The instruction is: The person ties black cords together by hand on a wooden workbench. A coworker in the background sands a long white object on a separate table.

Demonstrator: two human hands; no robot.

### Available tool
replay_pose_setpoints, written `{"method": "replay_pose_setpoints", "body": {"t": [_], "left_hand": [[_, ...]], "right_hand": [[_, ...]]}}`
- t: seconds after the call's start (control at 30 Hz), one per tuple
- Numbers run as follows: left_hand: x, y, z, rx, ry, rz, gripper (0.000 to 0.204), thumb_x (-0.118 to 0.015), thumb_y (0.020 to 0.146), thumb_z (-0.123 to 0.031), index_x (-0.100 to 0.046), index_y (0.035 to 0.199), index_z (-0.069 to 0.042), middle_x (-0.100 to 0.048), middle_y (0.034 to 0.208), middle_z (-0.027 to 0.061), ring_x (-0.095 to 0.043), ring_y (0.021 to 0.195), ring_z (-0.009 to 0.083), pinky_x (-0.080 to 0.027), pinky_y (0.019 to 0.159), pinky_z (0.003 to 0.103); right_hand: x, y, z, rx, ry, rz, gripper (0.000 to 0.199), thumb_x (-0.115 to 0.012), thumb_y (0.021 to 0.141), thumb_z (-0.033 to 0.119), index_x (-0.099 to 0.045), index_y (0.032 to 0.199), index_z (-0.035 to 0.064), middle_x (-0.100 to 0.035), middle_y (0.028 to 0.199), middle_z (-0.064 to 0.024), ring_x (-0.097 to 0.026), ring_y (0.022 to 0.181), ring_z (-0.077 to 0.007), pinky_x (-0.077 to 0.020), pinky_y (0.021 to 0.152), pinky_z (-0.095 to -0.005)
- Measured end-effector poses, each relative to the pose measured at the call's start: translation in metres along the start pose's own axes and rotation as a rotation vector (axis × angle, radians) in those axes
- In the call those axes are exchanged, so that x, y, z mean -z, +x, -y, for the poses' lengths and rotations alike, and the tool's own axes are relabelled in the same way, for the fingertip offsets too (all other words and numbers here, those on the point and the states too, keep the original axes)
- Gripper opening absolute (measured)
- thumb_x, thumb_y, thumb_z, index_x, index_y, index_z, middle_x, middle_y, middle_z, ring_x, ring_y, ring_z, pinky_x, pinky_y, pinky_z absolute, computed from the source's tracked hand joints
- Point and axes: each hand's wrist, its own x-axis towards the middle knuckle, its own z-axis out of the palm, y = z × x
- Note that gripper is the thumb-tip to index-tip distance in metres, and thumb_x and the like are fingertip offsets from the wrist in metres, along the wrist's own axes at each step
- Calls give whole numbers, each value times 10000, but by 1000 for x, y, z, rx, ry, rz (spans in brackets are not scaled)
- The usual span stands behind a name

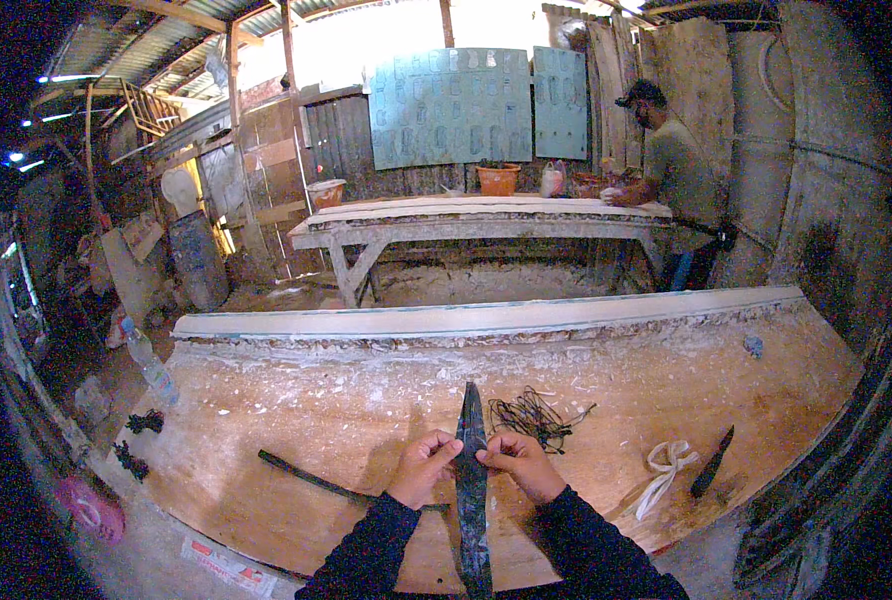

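Over the near middle of a wooden table, a long flat black strip with a tapered far end stands lengthwise before me. My left hand pinches its left edge between thumb and fingers. On the opposite edge, my right hand pinches it at about the same height. A narrower black strip lies on the tabletop, running partly behind my left wrist. Just beyond my right hand is a loose tangle of thin black strands. Farther right rest a knotted white strip and a dark knife-like tool.
A long white moulding spans the table's far edge, with white crumbs before it. At left are a plastic bottle and black bundles. Behind, a person works at a second bench with orange pots.
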Motion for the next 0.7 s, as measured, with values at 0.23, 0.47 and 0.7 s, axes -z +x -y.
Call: {"method": "replay_pose_setpoints", "body": {"t": [0.23,0.47,0.7], "left_hand": [[-3,6,10,-69,-139,19,124,-571,820,-197,-560,799,-76,-556,714,-29,-510,615,49,-430,515,206],[-10,-4,-5,-237,128,-2,114,-574,819,-169,-573,782,-61,-553,673,-17,-511,599,53,-434,523,204],[-14,-4,-5,-244,149,-53,107,-582,813,-152,-571,772,-54,-553,654,-13,-507,551,54,-429,482,205]], "right_hand": [[-4,-2,11,-33,-19,-57,145,-629,765,115,-513,681,88,-499,668,38,-484,615,-59,-399,562,-206],[-4,-1,19,-16,68,-119,179,-618,768,93,-474,662,102,-490,660,39,-485,622,-60,-401,565,-206],[-2,-1,14,38,87,-117,187,-617,764,79,-458,672,114,-493,665,42,-481,625,-62,-391,568,-207]]}}
